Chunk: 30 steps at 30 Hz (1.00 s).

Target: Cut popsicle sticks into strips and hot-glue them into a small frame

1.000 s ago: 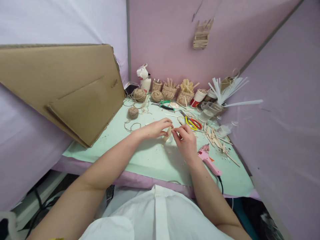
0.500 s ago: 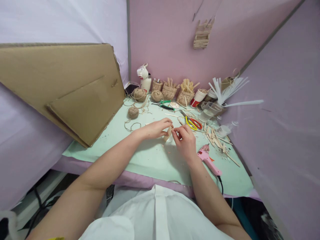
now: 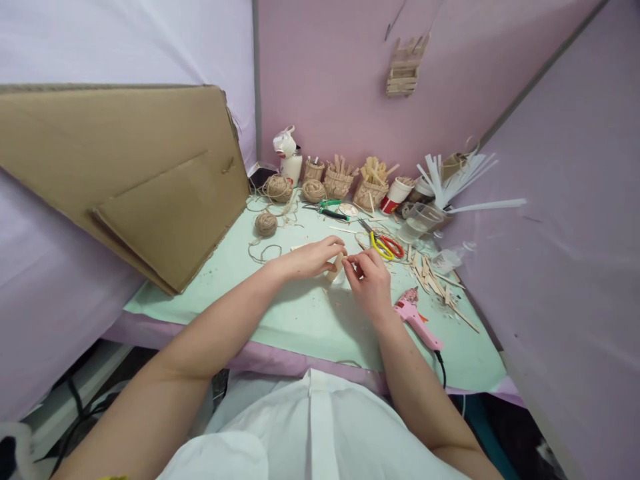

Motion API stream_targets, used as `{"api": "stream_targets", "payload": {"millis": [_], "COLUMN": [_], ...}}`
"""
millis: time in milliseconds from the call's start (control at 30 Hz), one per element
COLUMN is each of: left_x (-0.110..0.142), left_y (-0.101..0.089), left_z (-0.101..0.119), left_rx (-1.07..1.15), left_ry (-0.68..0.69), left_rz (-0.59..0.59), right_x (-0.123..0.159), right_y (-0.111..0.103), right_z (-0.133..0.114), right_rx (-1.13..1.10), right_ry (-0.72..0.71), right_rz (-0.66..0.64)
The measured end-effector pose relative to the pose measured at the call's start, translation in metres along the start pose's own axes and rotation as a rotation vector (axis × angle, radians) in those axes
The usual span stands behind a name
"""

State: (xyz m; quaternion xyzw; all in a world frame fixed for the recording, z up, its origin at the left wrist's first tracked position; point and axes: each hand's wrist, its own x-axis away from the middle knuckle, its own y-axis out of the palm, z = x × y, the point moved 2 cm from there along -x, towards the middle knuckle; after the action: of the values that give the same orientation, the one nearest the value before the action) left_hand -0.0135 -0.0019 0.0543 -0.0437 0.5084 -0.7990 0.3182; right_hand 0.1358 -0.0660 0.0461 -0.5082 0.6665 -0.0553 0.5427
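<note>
My left hand (image 3: 313,257) and my right hand (image 3: 371,280) meet over the pale green mat (image 3: 285,313). Between their fingertips is a small piece made of wooden sticks (image 3: 338,266). The left fingers curl over its top and left side. The right thumb and forefinger pinch its right edge. Most of the piece is hidden by my fingers.
A pink glue gun (image 3: 417,319) lies just right of my right wrist. Yellow and red scissors (image 3: 384,245), green pliers (image 3: 329,210), twine balls (image 3: 267,225), loose wooden sticks (image 3: 435,283) and baskets of sticks (image 3: 370,187) line the back. Cardboard sheets (image 3: 140,173) lean at the left.
</note>
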Motion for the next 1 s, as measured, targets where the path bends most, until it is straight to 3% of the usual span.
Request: {"api": "stream_targets", "payload": {"millis": [433,667,833,1000], "left_x": [0.001,0.002,-0.002,-0.006], "left_y": [0.002,0.007,0.017,0.016], "left_z": [-0.004,-0.016,-0.028,-0.024], "left_rx": [0.126,0.327,0.348,0.384], "left_ry": [0.000,-0.100,-0.188,-0.161], "left_rz": [0.023,0.021,-0.043,-0.036], "right_x": [0.005,0.010,0.015,0.018], "right_y": [-0.001,0.001,0.014,0.024], "right_z": [0.002,0.019,0.038,0.044], "right_rx": [-0.010,-0.120,-0.411,-0.567], "right_ry": [0.037,0.183,0.404,0.475], "right_rz": [0.002,0.148,-0.008,-0.142]}}
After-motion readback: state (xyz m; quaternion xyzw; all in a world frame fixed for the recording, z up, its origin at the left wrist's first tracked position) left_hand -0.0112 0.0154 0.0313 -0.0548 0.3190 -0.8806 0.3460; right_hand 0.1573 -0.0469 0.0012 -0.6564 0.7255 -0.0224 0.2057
